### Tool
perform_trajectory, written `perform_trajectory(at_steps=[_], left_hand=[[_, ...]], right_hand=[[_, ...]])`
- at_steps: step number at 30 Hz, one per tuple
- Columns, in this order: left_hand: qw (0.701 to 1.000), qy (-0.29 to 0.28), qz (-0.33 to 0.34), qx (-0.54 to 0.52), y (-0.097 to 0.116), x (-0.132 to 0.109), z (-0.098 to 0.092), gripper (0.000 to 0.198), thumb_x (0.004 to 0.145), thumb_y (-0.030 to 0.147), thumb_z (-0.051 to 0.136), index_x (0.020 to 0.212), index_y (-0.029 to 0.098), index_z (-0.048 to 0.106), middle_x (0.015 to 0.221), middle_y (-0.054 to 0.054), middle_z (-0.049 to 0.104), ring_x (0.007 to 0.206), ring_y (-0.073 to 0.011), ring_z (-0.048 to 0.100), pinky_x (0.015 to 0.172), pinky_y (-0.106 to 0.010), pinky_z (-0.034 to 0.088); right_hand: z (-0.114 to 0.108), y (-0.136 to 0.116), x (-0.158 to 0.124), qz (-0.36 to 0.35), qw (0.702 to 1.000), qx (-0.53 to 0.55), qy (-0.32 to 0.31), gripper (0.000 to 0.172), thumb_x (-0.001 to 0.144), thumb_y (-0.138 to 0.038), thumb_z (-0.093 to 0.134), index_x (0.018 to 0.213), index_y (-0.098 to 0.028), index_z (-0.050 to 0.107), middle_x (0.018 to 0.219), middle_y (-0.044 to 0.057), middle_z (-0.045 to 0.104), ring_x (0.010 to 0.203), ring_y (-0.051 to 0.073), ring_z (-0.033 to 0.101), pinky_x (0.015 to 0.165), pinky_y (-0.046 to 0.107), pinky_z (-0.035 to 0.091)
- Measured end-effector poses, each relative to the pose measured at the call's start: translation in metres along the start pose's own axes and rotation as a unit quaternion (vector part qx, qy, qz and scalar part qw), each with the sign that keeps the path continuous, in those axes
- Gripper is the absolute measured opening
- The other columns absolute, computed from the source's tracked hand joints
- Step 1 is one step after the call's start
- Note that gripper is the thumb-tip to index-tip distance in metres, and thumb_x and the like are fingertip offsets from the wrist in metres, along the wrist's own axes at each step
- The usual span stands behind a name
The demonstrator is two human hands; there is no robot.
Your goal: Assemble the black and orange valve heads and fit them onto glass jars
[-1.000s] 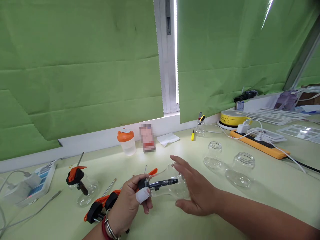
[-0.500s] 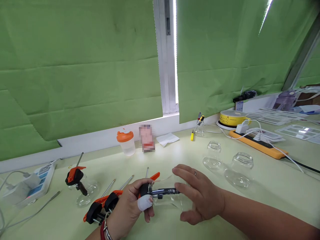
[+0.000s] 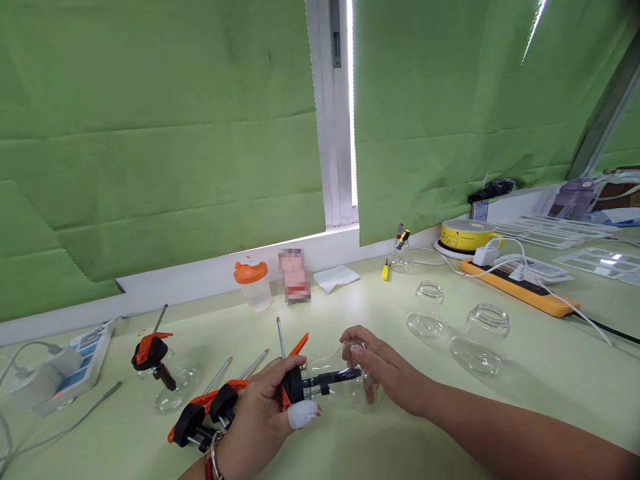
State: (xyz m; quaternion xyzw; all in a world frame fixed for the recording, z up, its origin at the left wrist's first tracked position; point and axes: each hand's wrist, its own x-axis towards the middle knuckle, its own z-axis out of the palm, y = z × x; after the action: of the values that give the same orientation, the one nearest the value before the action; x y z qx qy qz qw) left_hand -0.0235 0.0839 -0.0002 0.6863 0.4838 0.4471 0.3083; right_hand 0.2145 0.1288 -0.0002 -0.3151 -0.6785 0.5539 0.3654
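Observation:
My left hand (image 3: 275, 400), with white tape round its thumb, is closed round the black and orange cap (image 3: 293, 385) of a clear glass bottle (image 3: 333, 363). The bottle lies on its side in the air, with a dark tube inside it. My right hand (image 3: 383, 367) has its fingers wrapped round the bottle's base. Beside my left wrist lie two loose black and orange caps (image 3: 189, 425) with metal rods. Farther left, another glass bottle (image 3: 185, 383) carries a similar cap (image 3: 150, 352).
Two open glass bottles (image 3: 427, 310) (image 3: 483, 337) stand at the right. An orange-lidded cup (image 3: 253, 283), white paper (image 3: 336, 278) and a yellow screwdriver (image 3: 385, 271) are at the back. Power strips (image 3: 83, 373) (image 3: 520, 287) with cables lie on both sides.
My right hand has closed round the bottle's base, its fingers less spread. The bottle and cap have turned slightly, and the cap's rod and orange lever now stand farther left.

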Motion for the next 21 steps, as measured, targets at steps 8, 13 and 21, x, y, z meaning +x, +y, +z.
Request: perform_trajectory(at_steps=[8,13,21], left_hand=[[0.996,-0.018,-0.055,-0.073,0.001,0.001,0.001,0.046,0.059,0.028,0.083,0.103,0.021,0.069,0.076,-0.003,0.061,0.062,-0.0143,0.053,0.056,-0.027,0.050],[0.960,-0.032,-0.174,-0.217,0.012,0.008,0.004,0.055,0.063,0.040,0.080,0.108,0.016,0.061,0.056,0.001,0.059,0.046,-0.0138,0.055,0.043,-0.026,0.049],[0.907,-0.080,-0.256,-0.325,0.019,0.005,0.001,0.057,0.065,0.058,0.074,0.101,0.016,0.059,0.061,0.001,0.062,0.038,-0.0086,0.053,0.033,-0.016,0.037]], right_hand=[[0.000,-0.001,0.003,0.105,0.990,0.089,-0.038,0.046,0.090,-0.062,0.037,0.111,-0.022,0.044,0.089,0.004,0.050,0.075,0.018,0.057,0.039,0.019,0.045],[-0.002,-0.006,-0.005,-0.083,0.987,-0.139,-0.008,0.060,0.093,-0.054,0.036,0.141,-0.024,0.019,0.119,0.014,0.049,0.093,0.022,0.060,0.069,0.036,0.055],[-0.010,-0.005,-0.012,-0.509,0.732,-0.452,0.003,0.068,0.076,-0.053,0.063,0.137,-0.037,0.035,0.141,0.010,0.044,0.130,0.036,0.041,0.093,0.054,0.046]])
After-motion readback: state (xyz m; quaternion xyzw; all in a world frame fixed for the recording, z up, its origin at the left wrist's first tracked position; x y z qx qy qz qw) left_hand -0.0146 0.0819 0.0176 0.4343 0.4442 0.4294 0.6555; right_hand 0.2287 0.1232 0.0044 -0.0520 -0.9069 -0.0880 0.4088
